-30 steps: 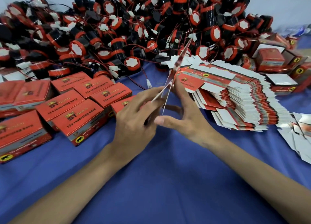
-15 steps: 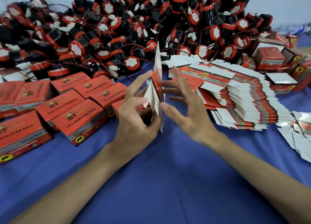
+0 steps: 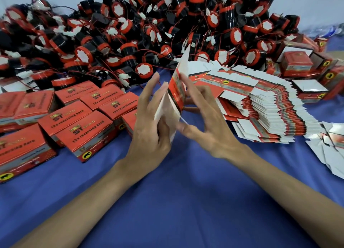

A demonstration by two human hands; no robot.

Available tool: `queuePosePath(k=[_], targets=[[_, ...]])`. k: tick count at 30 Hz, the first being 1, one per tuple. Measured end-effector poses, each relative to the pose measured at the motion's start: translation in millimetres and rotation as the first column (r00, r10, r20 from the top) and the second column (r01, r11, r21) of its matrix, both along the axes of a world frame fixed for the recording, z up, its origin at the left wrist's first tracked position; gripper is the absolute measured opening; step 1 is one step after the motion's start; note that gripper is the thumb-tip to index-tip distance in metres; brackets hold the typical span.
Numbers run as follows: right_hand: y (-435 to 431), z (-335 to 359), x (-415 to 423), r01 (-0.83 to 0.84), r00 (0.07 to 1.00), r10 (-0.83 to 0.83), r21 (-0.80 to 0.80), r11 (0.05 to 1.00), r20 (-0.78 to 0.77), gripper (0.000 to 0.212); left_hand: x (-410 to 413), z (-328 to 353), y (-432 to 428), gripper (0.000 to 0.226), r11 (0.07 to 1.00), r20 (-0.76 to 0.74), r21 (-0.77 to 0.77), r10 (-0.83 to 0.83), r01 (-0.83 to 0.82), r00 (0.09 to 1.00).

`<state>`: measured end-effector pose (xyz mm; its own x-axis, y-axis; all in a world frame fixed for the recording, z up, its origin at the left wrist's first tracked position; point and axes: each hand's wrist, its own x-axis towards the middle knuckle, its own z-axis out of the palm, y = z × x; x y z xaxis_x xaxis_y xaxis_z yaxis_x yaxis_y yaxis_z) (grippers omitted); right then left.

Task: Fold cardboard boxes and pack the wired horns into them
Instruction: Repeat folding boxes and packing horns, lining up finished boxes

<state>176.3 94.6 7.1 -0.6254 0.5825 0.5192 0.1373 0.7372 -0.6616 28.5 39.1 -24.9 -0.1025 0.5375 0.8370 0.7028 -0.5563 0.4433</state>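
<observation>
Two bare arms reach out over the blue cloth, and both hands meet at one flat box held up on its edge. Half a second ago this box was thinner. Now it has opened a little, its white inside shows low on the left, and its top tip leans to the right. The left hand has its long fingers stretched almost straight up against the left side of the box; its thumb is hidden. The right hand has bent, spread fingers on the red right side and its thumb by the bottom edge, so it grips the box. Left of the box sit about nine closed boxes, red on top. Right of the box lies one long stack of flat cartons, fanned out. Behind the box is a big pile of horns, black and red with wires, too many to count.
</observation>
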Motion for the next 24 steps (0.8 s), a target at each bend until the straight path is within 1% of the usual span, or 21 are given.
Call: queuePosePath(k=[3,5,6,8,10,12,16,18,21,22,24], targets=[[4.2,2.3,3.3,-0.001,0.999,0.0,-0.025,1.0,-0.033,0.079,-0.1,3.2,0.5,0.062,0.999,-0.002,0.002,0.04,-0.04,0.999],[6.3,2.5,6.1,0.007,0.998,-0.008,-0.009,1.0,-0.059,0.083,0.6,4.9,-1.8,0.064,0.999,-0.016,0.016,0.043,-0.043,0.999],[7.5,2.4,7.0,0.004,0.998,-0.004,0.006,1.0,-0.062,0.087,0.3,6.3,-2.4,0.061,0.999,-0.02,0.026,0.039,-0.038,0.999],[9.9,1.9,7.7,-0.027,0.999,0.028,0.019,0.999,-0.041,0.101,-0.1,8.5,-3.2,0.056,0.999,-0.007,0.03,0.034,-0.034,0.999],[14.0,1.1,9.3,-0.062,0.998,0.062,0.057,0.996,0.01,0.112,1.1,10.8,-4.0,0.063,0.999,0.02,0.018,0.037,-0.038,0.999],[19.5,0.0,11.4,-0.062,0.997,0.056,0.126,0.99,0.054,0.121,2.2,12.1,-4.5,0.068,0.999,0.035,0.016,0.045,-0.045,0.998],[28.7,-7.9,11.2,-0.031,0.998,0.018,0.224,0.974,0.06,0.135,1.3,13.0,-4.6,0.065,1.0,0.057,0.011,0.027,-0.028,0.998],[31.6,-11.9,7.8,0.035,0.999,-0.041,0.266,0.963,0.017,0.13,2.2,13.4,-5.2,0.066,1.0,0.057,0.007,0.024,-0.025,0.998],[33.3,-14.6,6.1,0.181,0.981,-0.142,0.353,0.918,-0.134,0.118,0.7,12.2,-4.8,0.065,0.999,0.04,0.019,0.035,-0.036,0.999],[32.6,-15.1,5.5,0.217,0.973,-0.168,0.377,0.901,-0.158,0.118,0.3,11.4,-4.3,0.064,0.999,0.041,0.027,0.035,-0.036,0.999],[29.5,-18.1,0.9,0.228,0.972,-0.178,0.459,0.859,-0.151,0.12,1.7,10.6,-5.4,0.063,0.999,0.03,0.036,0.04,-0.041,0.999]])
